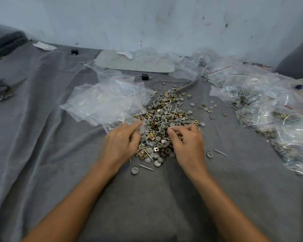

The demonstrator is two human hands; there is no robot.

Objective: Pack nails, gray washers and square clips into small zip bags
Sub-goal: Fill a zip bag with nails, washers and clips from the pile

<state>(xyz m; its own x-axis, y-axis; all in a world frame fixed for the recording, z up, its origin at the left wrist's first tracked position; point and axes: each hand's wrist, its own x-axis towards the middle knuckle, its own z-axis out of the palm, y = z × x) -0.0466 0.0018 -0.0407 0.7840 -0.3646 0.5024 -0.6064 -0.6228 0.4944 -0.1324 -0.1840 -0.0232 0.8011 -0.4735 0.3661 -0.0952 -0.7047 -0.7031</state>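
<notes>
Hardware lies heaped in a mixed pile at the middle of a gray cloth: nails, gray washers and brass-coloured square clips tangled together, with loose pieces scattered around the edges. Both hands are on the near side of the heap. The left hand has its forefinger stretched out to touch the pile's left edge while the other fingers curl under the palm; whether they hold anything cannot be told. The right hand sits with its fingers bent and thumb and forefinger brought together over the pieces, but what, if anything, is pinched between them is too small to make out.

Just left of the pile, and touching it, lies a stack of empty zip bags, clear with a red line at the seal. Well to the right, filled bags holding the same three parts spread along the cloth. Behind the pile a small black block rests near a flat pale packet, which lies against the scuffed white wall.
</notes>
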